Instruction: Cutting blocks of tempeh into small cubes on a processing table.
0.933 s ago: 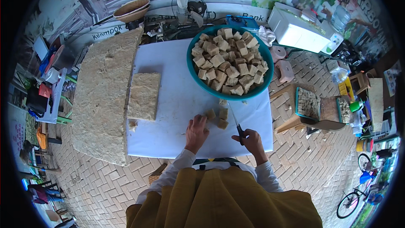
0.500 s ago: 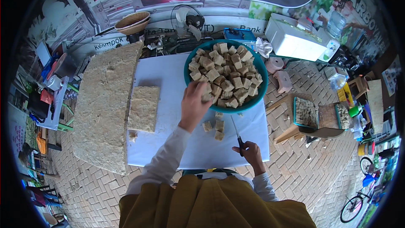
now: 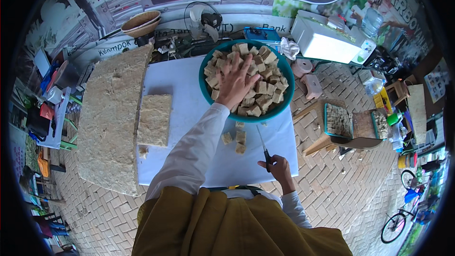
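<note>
A round teal basin [image 3: 204, 96] is heaped with beige-brown fibrous cubes [image 3: 271, 89] that look like rockwool. On top of the heap lies my left hand [image 3: 233, 83], fingers spread and pressing on the cubes. My right hand [image 3: 280, 168], near the front right of the table, is closed round the black handle of a knife [image 3: 267, 153]; its blade points away toward the basin. Several loose cubes [image 3: 241, 137] rest on the white-covered table [image 3: 213, 166] between basin and knife. Left of them lie a smaller slab [image 3: 154, 121] and a large thick slab [image 3: 109, 123] of the same material.
Behind the table stand a fan [image 3: 203, 19], woven baskets [image 3: 141, 23] and a white box [image 3: 322, 38]. Trays of cubes [image 3: 339, 121] sit on a wooden chair [image 3: 313, 144] to the right, past two pink stools [image 3: 311, 86]. Brick paving [image 3: 350, 175] surrounds the table.
My left hand has moved from the basin's near-left edge farther in over the heap, and its fingers have spread out. The right hand with the knife stays about where it was.
</note>
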Demonstrator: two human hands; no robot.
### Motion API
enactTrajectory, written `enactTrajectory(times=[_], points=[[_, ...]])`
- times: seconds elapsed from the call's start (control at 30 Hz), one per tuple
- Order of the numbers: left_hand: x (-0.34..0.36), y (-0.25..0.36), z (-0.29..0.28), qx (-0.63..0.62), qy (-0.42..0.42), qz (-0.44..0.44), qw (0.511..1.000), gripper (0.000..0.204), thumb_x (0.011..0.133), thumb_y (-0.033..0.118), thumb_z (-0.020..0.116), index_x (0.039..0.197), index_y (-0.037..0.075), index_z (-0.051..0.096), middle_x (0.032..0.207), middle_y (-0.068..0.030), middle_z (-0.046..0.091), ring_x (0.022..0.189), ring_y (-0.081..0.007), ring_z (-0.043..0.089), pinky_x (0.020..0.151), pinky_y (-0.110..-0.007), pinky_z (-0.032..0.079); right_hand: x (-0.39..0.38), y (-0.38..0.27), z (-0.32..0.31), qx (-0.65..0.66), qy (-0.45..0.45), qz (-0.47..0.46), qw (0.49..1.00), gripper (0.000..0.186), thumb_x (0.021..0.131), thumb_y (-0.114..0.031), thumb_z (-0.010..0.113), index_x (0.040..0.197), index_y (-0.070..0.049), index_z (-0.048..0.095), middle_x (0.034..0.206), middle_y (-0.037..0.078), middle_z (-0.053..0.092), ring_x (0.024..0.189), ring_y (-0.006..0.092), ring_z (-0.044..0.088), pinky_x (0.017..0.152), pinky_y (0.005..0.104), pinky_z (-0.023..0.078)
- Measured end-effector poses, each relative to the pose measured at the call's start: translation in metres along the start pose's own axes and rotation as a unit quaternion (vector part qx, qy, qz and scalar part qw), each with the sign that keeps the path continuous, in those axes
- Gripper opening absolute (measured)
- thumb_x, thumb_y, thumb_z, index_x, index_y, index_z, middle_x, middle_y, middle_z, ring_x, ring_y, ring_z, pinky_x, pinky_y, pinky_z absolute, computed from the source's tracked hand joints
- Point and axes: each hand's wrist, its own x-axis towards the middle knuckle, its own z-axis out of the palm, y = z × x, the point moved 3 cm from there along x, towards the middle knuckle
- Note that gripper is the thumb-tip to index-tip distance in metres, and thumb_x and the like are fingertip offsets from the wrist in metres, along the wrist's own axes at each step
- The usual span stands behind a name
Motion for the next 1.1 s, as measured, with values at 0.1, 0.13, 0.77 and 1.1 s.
enactTrajectory(times=[0.1, 0.13, 0.77, 1.1], points=[[-0.03, -0.008, -0.046, -0.051, 0.084, -0.023, 0.995, 0.049, 0.085, 0.044, 0.053, 0.123, 0.013, 0.045, 0.125, -0.0121, 0.045, 0.114, -0.0318, 0.038, 0.091, -0.051, 0.026, 0.002, 0.002, -0.005, 0.009, 0.005, 0.012, 1.0, 0.049, 0.06, -0.046, 0.079, 0.062, -0.001, 0.059, 0.05, 0.009, 0.053, 0.049, 0.0216, 0.053, 0.052, 0.0333, 0.042], [-0.049, -0.012, -0.06, -0.077, 0.105, -0.071, 0.989, 0.045, 0.084, 0.037, 0.058, 0.118, 0.01, 0.048, 0.118, -0.0109, 0.048, 0.109, -0.031, 0.042, 0.088, -0.048, 0.028, 0.003, 0.004, -0.005, 0.022, 0.007, 0.023, 0.999, 0.049, 0.06, -0.045, 0.08, 0.063, -0.001, 0.058, 0.051, 0.01, 0.054, 0.049, 0.0235, 0.054, 0.052, 0.0341, 0.043], [-0.215, 0.017, 0.025, -0.067, -0.148, -0.078, 0.984, 0.064, 0.064, 0.018, 0.073, 0.124, 0.019, 0.049, 0.133, -0.0169, 0.028, 0.119, -0.041, 0.029, 0.089, -0.053, 0.036, 0.006, 0.008, 0.015, 0.035, 0.076, -0.046, 0.995, 0.045, 0.063, -0.032, 0.081, 0.058, -0.002, 0.048, 0.051, 0.011, 0.052, 0.043, 0.0245, 0.048, 0.047, 0.034, 0.04], [-0.208, 0.01, 0.033, -0.047, -0.128, -0.011, 0.991, 0.053, 0.071, 0.002, 0.06, 0.12, 0.021, 0.054, 0.119, -0.0122, 0.044, 0.108, -0.0344, 0.041, 0.082, -0.044, 0.045, 0.004, 0.007, 0.014, 0.023, 0.091, -0.054, 0.994, 0.047, 0.062, -0.034, 0.081, 0.059, -0.002, 0.047, 0.053, 0.012, 0.053, 0.046, 0.03, 0.049, 0.048, 0.0363, 0.04]])
